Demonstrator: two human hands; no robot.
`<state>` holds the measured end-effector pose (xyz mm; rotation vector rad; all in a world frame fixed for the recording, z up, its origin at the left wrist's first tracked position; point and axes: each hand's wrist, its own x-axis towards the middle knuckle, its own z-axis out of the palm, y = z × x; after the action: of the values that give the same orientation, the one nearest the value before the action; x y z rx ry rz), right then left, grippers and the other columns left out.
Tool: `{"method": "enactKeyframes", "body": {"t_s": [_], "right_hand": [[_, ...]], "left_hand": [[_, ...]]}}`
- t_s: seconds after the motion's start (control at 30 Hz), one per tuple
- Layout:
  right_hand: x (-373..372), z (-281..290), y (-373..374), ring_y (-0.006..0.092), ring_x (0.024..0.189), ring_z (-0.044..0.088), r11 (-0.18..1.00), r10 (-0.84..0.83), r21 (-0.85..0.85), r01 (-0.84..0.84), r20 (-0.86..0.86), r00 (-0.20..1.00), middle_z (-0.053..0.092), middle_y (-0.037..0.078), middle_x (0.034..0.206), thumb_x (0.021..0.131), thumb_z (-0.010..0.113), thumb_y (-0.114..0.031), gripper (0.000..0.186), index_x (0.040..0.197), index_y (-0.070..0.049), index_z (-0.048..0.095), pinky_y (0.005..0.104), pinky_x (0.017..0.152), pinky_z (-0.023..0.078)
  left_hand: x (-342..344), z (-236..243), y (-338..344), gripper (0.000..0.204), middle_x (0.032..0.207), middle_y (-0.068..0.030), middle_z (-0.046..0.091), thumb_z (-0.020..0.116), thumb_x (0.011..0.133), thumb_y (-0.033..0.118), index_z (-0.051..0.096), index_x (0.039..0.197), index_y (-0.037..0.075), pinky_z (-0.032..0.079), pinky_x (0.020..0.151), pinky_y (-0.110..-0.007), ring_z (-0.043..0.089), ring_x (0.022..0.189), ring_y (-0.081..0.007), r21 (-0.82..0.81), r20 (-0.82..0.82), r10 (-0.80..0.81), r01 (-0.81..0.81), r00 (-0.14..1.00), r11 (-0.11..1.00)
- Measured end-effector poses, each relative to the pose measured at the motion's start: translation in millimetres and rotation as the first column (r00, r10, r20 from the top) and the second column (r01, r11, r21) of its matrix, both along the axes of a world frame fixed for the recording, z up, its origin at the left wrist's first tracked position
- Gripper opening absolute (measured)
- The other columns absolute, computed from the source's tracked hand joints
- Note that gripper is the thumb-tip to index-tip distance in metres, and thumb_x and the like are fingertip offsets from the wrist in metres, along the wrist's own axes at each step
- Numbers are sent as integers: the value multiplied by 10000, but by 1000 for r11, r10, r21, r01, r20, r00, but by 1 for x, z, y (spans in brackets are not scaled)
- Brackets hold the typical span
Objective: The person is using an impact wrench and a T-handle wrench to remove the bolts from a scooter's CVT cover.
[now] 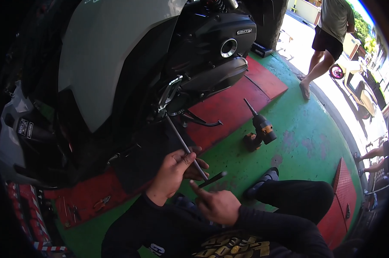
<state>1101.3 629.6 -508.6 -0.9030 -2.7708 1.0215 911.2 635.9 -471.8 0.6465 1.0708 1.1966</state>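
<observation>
A T-handle wrench point(180, 135) runs from the underside of a scooter point(194, 60) down toward me, its far tip hidden among dark parts by the metal footpeg point(170, 92). My left hand point(170, 172) is closed loosely round the shaft, thumb along the top. Close to the black crossbar at the near end is my right hand point(220, 206), its index finger stretched toward the bar's left end and the other fingers curled, with nothing gripped. Whether that fingertip touches the bar I cannot tell. The crossbar's far end is slightly blurred.
An impact driver point(261, 128) with a long bit lies on the green floor point(297, 137). Pliers point(102, 203) and small tools rest on the red lift platform point(228, 114). A person point(332, 34) stands at the upper right, near a parked scooter point(357, 88). A red ramp point(342, 193) lies right.
</observation>
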Motion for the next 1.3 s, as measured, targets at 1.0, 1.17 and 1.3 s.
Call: {"method": "enactKeyframes", "body": {"t_s": [1.0,1.17,1.3], "right_hand": [[-1,25,-11,202,616,545,634,-245,-729,-258,-506,827,632,77,812,895,572,-104,503,1365,-60,397,307,600,455],[-23,-3,-6,123,727,533,612,-717,-780,134,-474,512,598,73,990,909,591,-79,368,1246,-19,458,274,632,453],[-26,-1,10,134,749,547,912,-409,-328,245,-752,517,559,123,1081,880,620,-59,461,1295,26,441,250,650,460]], "left_hand": [[3,-2,6,391,1016,-209,679,492,1008,214,437,1312,-25,596,701,-286,713,842,-288,18,67,-6,5,998,1000],[7,-5,2,340,1025,-211,681,513,998,189,502,1253,-37,582,734,-271,706,831,-258,64,47,87,-90,995,994],[2,2,-7,266,1018,-210,685,547,979,158,578,1149,-45,568,760,-262,697,821,-236,3,-229,-86,89,970,996]]}}
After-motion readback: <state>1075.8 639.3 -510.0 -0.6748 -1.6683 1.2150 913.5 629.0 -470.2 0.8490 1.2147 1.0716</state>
